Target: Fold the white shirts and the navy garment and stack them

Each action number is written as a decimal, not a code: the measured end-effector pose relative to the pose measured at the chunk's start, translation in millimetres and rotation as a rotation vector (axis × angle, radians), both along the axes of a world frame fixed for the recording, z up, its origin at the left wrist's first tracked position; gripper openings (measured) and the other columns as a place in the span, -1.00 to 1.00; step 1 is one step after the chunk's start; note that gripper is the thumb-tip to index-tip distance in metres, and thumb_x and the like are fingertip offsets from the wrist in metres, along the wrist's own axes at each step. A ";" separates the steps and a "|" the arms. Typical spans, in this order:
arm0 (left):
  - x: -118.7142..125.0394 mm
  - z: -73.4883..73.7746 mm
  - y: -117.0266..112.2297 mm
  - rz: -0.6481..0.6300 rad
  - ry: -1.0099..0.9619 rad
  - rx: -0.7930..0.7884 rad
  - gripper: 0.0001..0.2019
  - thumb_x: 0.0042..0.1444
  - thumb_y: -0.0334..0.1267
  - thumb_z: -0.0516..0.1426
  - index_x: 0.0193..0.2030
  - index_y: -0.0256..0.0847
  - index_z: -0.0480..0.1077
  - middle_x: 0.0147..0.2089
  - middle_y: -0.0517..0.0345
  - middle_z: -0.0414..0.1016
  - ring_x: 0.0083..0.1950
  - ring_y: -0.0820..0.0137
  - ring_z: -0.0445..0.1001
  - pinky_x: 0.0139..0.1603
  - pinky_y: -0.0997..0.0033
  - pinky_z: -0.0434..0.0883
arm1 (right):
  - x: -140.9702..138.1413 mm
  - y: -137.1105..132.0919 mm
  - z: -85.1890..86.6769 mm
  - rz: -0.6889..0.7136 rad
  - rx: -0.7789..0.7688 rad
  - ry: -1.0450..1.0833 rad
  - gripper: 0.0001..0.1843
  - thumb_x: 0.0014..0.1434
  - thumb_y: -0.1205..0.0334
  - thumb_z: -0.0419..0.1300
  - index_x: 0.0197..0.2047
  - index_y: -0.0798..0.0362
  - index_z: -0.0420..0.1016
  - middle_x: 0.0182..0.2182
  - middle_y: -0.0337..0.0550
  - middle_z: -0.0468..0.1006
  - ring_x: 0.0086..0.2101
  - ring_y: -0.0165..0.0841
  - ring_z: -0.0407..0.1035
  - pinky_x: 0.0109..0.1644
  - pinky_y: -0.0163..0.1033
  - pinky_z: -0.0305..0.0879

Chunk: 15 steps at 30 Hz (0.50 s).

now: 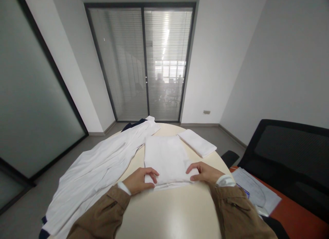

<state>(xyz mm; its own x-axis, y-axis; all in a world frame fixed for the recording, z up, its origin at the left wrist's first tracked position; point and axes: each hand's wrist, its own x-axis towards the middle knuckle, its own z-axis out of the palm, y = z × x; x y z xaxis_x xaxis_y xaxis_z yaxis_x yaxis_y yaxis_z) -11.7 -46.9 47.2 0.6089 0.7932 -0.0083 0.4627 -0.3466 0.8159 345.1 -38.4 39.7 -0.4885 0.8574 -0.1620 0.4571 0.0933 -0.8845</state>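
Note:
A folded white garment (166, 156) lies flat on the pale table in front of me, its layered edge towards me. At its near left corner, my left hand (142, 180) has curled fingers on top and the thumb at the edge, closed on the fabric. My right hand (204, 172) grips the near right corner in the same way, with fingers and thumb bent around it. Left of this stack, a long unfolded white garment (100, 167) stretches across the table and hangs over its side. A smaller folded white cloth (197, 143) rests beyond my right hand.
The round table (169, 215) has a curved edge. Dark blue fabric (135, 124) shows under the long garment at the far end. To the right stands a black mesh chair (288, 163) with an orange seat (295, 215), holding papers (254, 191). Glass doors (144, 64) with blinds close off the back.

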 end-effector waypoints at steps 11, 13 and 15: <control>3.2 8.3 -0.7 0.304 0.117 0.378 -0.61 0.30 -0.05 0.02 -0.31 -0.20 0.60 -0.55 0.17 0.56 -0.51 0.42 0.44 -0.36 0.44 0.34 | -3.7 -3.8 -2.2 -0.013 -0.176 -0.134 -0.24 -0.34 0.08 0.52 -0.02 0.00 0.44 -0.40 -0.33 0.46 -0.37 -0.34 0.39 -0.29 -0.28 0.33; 10.4 5.1 1.2 0.427 0.068 0.572 -0.65 0.30 -0.09 0.02 -0.20 -0.19 0.59 -0.36 0.08 0.62 -0.33 0.36 0.53 -0.19 0.37 0.42 | -5.8 -4.7 0.0 -0.007 -0.223 -0.132 -0.22 -0.35 0.09 0.52 0.00 0.01 0.41 -0.45 -0.36 0.43 -0.43 -0.37 0.37 -0.37 -0.31 0.32; 19.2 -1.2 2.1 0.380 0.045 0.703 -0.67 0.30 -0.13 0.02 0.03 -0.18 0.51 0.00 -0.02 0.58 0.04 0.26 0.51 0.10 0.25 0.40 | -8.2 -5.8 1.8 0.002 -0.235 -0.137 -0.20 -0.36 0.10 0.52 0.00 0.02 0.40 -0.46 -0.35 0.43 -0.46 -0.39 0.36 -0.43 -0.34 0.30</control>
<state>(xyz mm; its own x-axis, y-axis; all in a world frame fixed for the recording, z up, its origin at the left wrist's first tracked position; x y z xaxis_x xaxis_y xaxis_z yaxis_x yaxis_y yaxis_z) 7.5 -44.8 46.0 0.3068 0.7749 0.5527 0.6799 -0.5848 0.4425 336.9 -44.2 41.5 -0.4502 0.7871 -0.4216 0.5743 -0.1063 -0.8117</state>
